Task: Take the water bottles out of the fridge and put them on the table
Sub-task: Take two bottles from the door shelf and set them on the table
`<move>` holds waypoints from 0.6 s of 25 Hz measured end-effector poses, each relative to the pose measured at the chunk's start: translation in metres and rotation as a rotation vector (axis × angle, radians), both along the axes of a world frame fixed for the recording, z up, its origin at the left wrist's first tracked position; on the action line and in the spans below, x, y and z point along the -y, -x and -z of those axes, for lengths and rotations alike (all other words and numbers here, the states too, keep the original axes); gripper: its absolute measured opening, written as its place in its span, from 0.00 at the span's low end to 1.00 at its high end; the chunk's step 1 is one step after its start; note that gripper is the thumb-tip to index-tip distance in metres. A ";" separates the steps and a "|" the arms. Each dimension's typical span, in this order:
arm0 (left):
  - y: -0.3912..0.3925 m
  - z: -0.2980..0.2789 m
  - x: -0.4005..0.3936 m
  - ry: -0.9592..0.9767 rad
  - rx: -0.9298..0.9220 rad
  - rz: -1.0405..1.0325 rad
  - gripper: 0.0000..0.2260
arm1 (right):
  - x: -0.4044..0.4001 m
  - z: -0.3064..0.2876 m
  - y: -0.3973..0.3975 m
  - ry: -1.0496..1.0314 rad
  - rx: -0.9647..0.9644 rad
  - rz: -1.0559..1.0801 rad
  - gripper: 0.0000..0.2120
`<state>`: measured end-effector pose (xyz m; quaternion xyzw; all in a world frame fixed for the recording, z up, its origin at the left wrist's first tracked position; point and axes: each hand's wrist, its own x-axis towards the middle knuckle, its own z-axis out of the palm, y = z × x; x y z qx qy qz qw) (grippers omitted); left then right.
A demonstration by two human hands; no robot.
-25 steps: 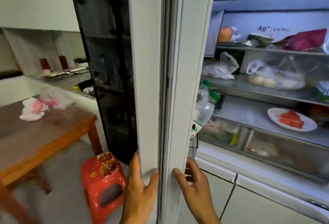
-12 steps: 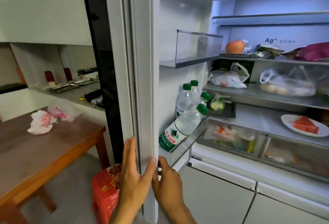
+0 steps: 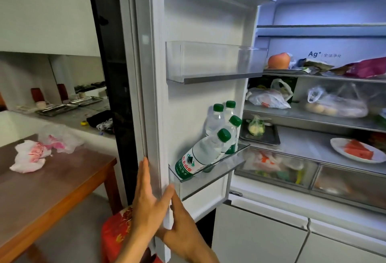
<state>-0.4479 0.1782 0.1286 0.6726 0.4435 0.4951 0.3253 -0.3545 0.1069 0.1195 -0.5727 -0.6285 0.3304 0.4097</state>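
Observation:
The fridge's left door [image 3: 200,22] stands swung wide. Its lowest door bin [image 3: 208,176] holds several clear water bottles with green caps. One bottle [image 3: 201,155] leans tilted at the front; the others [image 3: 223,120] stand upright behind it. My left hand [image 3: 146,202] lies flat on the door's outer edge, fingers up, thumb hooked round the edge. My right hand [image 3: 181,225] grips the same edge from the inner side, below the bin. The brown wooden table [image 3: 52,183] stands at the lower left.
A red plastic stool [image 3: 114,235] sits on the floor between table and door. Crumpled plastic bags [image 3: 31,156] lie on the table. Fridge shelves hold bagged food, an orange fruit [image 3: 278,60] and a plate of red slices [image 3: 357,150]. A counter with metal trays [image 3: 62,106] runs behind.
The door has swung from nearly edge-on to wide open, and the bottles in its bin have come into full view. Both hands stayed on the door's edge and moved left with it.

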 end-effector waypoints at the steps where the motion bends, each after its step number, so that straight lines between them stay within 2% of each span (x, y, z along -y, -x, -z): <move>1: 0.002 -0.001 -0.004 0.019 0.000 -0.009 0.41 | -0.001 0.002 -0.004 -0.024 0.029 -0.001 0.36; 3: 0.006 -0.004 -0.007 0.033 -0.016 -0.033 0.39 | 0.009 -0.001 -0.020 -0.136 0.077 0.102 0.19; 4: 0.007 -0.007 -0.003 -0.014 -0.032 -0.084 0.37 | 0.014 -0.007 -0.034 -0.209 0.038 0.190 0.13; 5: 0.004 -0.015 0.003 -0.131 -0.053 -0.156 0.33 | 0.017 -0.017 -0.051 -0.288 -0.037 0.295 0.10; 6: -0.003 -0.027 0.012 -0.287 -0.095 -0.206 0.30 | 0.015 -0.031 -0.069 -0.368 -0.119 0.411 0.12; 8: -0.029 -0.051 0.026 -0.516 -0.294 -0.244 0.30 | -0.004 -0.063 -0.111 -0.477 -0.242 0.556 0.17; 11: -0.064 -0.077 0.024 -0.488 -0.672 -0.416 0.36 | -0.042 -0.096 -0.140 -0.441 -0.308 0.471 0.26; 13: -0.074 -0.078 0.018 -0.585 -0.758 -0.401 0.36 | -0.053 -0.093 -0.142 -0.464 -0.301 0.400 0.26; 15: -0.086 -0.074 0.020 -0.708 -0.790 -0.295 0.37 | -0.057 -0.089 -0.144 -0.502 -0.255 0.363 0.24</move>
